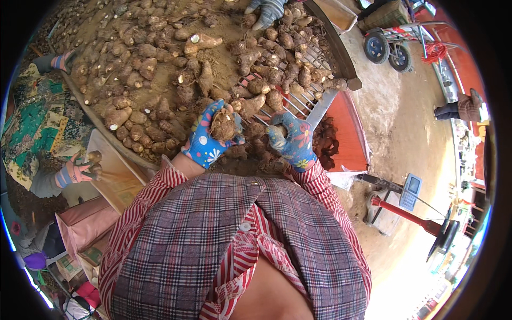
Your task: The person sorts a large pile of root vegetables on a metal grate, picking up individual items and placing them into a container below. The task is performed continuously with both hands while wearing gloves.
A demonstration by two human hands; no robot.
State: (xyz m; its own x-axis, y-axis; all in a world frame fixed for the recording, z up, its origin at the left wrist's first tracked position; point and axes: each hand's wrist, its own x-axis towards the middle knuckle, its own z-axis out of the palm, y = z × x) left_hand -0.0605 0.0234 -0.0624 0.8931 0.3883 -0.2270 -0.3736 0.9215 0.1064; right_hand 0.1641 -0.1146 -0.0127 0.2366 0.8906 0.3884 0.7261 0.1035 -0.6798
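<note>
My left hand [210, 134], in a blue flowered glove, holds a round brown taro-like tuber [224, 125], its fingers curled around the sides. To its right, my right hand [291, 140], in a matching glove, has its fingers bent around a small tuber [281, 131], mostly hidden by the glove. Both hands are over the near edge of a large soil-covered table heaped with similar tubers [148, 68]. A metal bar grate [298, 103] lies beyond my right hand, with several tubers on it.
Co-workers' gloved hands are at the far edge [269, 14] and at the left [74, 173]. An orange-red sack [350, 134] hangs at the table's right. A platform scale [386, 212] and a two-wheeled cart [412, 32] stand on the floor. Another person [466, 107] is farther right.
</note>
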